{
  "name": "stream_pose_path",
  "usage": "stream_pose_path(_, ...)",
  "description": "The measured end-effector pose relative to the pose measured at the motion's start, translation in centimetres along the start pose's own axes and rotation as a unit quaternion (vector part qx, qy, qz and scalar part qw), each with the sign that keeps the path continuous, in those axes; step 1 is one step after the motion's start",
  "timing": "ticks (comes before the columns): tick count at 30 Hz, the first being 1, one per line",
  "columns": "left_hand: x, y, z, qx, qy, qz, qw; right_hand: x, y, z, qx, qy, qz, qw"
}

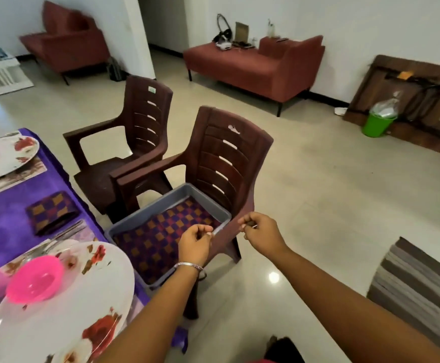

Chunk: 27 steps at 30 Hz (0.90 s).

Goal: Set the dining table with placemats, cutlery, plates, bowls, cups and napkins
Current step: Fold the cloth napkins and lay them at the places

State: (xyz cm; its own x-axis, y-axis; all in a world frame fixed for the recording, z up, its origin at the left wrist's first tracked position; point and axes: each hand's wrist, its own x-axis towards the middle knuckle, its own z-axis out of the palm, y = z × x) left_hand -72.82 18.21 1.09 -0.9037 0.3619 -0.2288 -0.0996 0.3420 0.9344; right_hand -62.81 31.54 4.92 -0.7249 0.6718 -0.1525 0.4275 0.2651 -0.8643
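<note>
Now left hand (195, 238) and right hand (262, 233) with curled fingers, each pinching a small silvery item, unidentifiable, over the grey tray (132, 222) holding a checkered napkin (158, 237) on the chair (229, 158).

The table (12, 221) at the left wears a purple cloth. Near its right edge lies a folded checked napkin (51, 212), with cutlery (64, 235) just beside it toward the near end. At the near end a large flowered plate (64, 305) carries a pink bowl (34, 282). At the far end a second flowered plate (7, 158) rests on a placemat (22, 175).

The closer brown chair (229, 163), beside the table's right edge, carries a grey tray (166, 203) on its seat; a checked cloth (161, 237) lies in the tray.
</note>
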Motion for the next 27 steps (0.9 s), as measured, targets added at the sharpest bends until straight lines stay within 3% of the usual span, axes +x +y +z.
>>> stream_pose_path(7,7.5,0.6,4.0,-0.043,0.085,-0.061,0.994,13.7,0.3,-0.7,-0.047,-0.11,-0.033,0.992)
stream_pose_path(17,22.4,-5.1,1.9,0.001,0.179,-0.157,0.971,28.9,1.6,8.8,-0.09,-0.283,-0.007,0.955)
stream_pose_path(22,31.2,-9.0,0.5,0.057,0.178,-0.219,0.958,36.7,2.6,15.6,-0.126,-0.328,0.026,0.936)
stream_pose_path(27,38.0,-15.2,-1.3,0.193,0.112,-0.268,0.937,42.1,3.9,22.1,-0.144,-0.364,0.062,0.918)
